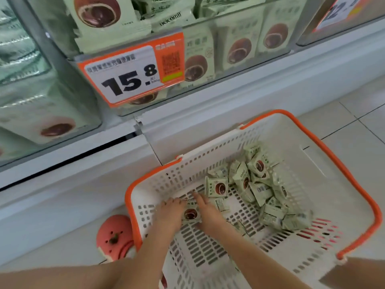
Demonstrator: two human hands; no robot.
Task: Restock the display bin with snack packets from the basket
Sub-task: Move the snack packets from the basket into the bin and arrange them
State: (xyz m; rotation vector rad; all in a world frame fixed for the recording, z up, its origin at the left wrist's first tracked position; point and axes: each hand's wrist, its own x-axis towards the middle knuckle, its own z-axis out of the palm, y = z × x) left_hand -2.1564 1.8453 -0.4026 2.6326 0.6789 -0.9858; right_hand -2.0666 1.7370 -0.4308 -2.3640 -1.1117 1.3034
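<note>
A white basket with an orange rim [333, 157] stands on the floor below the shelf. Several pale green snack packets [260, 184] with a brown round cake printed on them are piled at its far right side. Both my hands are down in the basket's left part with one packet [190, 212] between them. My left hand [170, 213] grips this packet from the left with curled fingers. My right hand [208, 211] presses on its right edge, index finger straight. The clear display bin [239, 16] above holds the same packets.
An orange and white price tag [131, 74] reading 15.8 hangs on the bin's front. Another clear bin [41, 105] stands to the left. A white shelf base [208, 113] runs below them. A pink shoe [115, 236] is on the tiled floor left of the basket.
</note>
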